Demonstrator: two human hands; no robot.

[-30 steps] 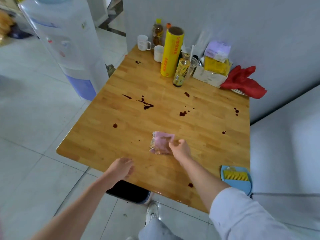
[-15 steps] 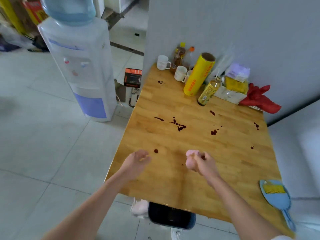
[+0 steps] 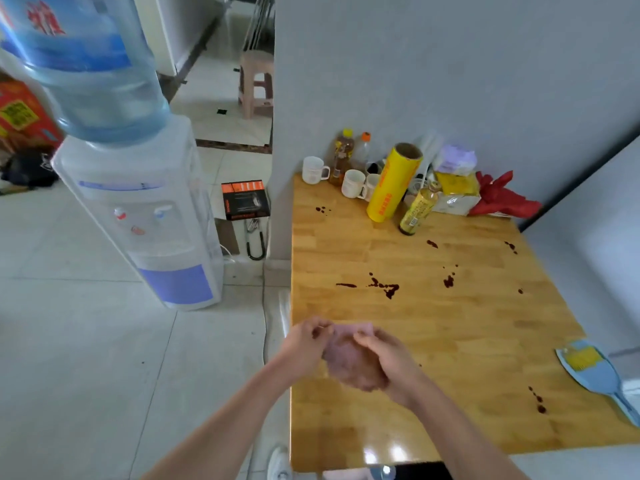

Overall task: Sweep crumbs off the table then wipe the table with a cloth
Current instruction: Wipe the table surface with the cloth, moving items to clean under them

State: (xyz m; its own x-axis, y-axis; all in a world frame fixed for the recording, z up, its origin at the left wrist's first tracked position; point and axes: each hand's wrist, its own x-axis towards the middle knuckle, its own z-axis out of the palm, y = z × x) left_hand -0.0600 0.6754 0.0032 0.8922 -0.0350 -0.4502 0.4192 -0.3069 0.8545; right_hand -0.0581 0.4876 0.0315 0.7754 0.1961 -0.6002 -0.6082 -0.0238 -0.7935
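A wooden table carries several dark red stains across its middle and near its right edge. Both hands hold a crumpled pink cloth just above the table's near left edge. My left hand pinches the cloth's top left corner. My right hand grips its right side, and the cloth bunches between them. A blue dustpan with a yellow brush lies at the table's right edge.
At the table's far end stand white mugs, bottles, a yellow film roll, boxes and a red cloth against the grey wall. A water dispenser stands on the tiled floor to the left.
My right hand lifted the cloth off the table and carried it to the near left edge. My left hand came over and took hold of it. My view swung left.
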